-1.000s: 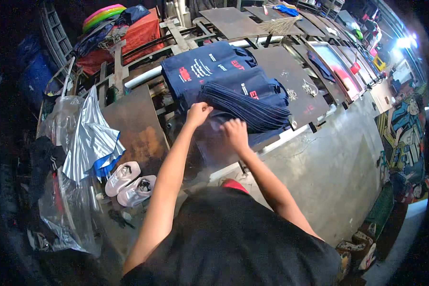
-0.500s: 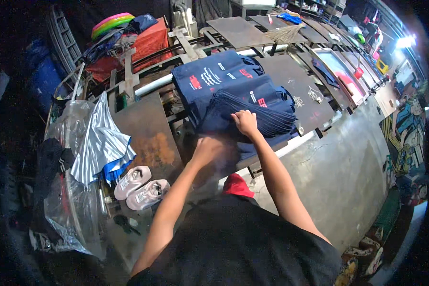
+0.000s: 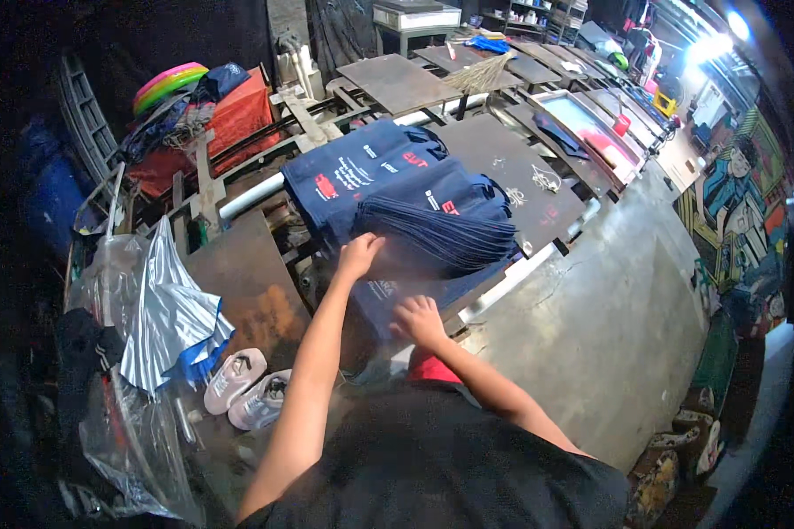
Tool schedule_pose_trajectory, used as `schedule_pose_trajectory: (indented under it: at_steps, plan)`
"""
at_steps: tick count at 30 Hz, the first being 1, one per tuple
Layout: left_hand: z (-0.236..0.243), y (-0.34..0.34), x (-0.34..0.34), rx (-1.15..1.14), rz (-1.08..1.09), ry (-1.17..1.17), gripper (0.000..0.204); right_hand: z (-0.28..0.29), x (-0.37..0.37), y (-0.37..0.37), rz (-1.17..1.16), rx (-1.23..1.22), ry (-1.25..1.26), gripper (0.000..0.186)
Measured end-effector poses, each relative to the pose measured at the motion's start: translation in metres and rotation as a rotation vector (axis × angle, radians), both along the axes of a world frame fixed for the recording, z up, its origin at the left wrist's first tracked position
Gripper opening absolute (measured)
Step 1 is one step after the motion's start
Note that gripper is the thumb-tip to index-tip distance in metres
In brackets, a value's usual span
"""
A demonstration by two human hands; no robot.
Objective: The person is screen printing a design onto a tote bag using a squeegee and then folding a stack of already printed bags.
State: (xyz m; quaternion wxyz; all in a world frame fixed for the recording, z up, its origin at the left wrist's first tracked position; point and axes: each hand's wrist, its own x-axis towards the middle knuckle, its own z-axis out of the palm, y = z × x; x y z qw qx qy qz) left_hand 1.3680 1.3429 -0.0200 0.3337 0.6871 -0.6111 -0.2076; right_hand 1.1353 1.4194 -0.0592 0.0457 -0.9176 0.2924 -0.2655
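Observation:
Navy blue fabric bags (image 3: 348, 172) with white and red print lie in piles on the metal bench. Several of them are fanned out, their folded edges forming a curved row of layers (image 3: 450, 234). My left hand (image 3: 360, 256) is closed at the left end of this fan, its fingertips pinching the edge of a bag. Lower and to the right, my right hand (image 3: 421, 323) is over the near part of a navy bag, fingers loosely bent and apart, with nothing visible in them. Part of the near bag is smeared by motion.
Pale shoes (image 3: 236, 381) and a silver folded umbrella (image 3: 163, 309) are at the left, beside clear plastic sheeting (image 3: 141, 441). A straw broom (image 3: 481, 75) and a framed screen (image 3: 582, 123) lie farther along the bench. Concrete floor (image 3: 591, 309) stretches to the right.
My right hand has come off the fanned layers and drawn back toward me. My left hand has moved up to the fan's left end. The view has shifted slightly.

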Motion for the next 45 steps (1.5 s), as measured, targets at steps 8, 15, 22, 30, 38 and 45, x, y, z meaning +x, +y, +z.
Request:
schedule_pose_trajectory:
  at_steps: [8,15,22,30,38,45]
  plan:
    - [-0.008,0.003,0.007,0.043,0.029,0.071,0.043,0.017,0.034,-0.057,-0.149,-0.076,0.033,0.028]
    - [-0.007,0.071,-0.015,-0.536,-0.087,-0.051,0.03,0.05,0.044,-0.143,-0.233,0.109,0.058,0.045]
    - [-0.036,0.131,-0.021,-0.289,-0.322,-0.195,0.03,0.072,0.043,-0.15,-0.188,0.408,0.186,0.049]
    - [0.026,0.034,-0.018,-0.221,-0.052,-0.332,0.026,0.051,0.021,-0.123,-0.148,0.277,-0.243,0.036]
    - [0.011,-0.018,0.002,0.039,0.044,-0.094,0.037,0.005,-0.011,-0.013,0.086,0.034,0.003,0.034]
    - [0.01,-0.001,-0.012,0.061,0.2,-0.125,0.042,-0.015,-0.003,-0.061,0.259,0.27,0.059,0.023]
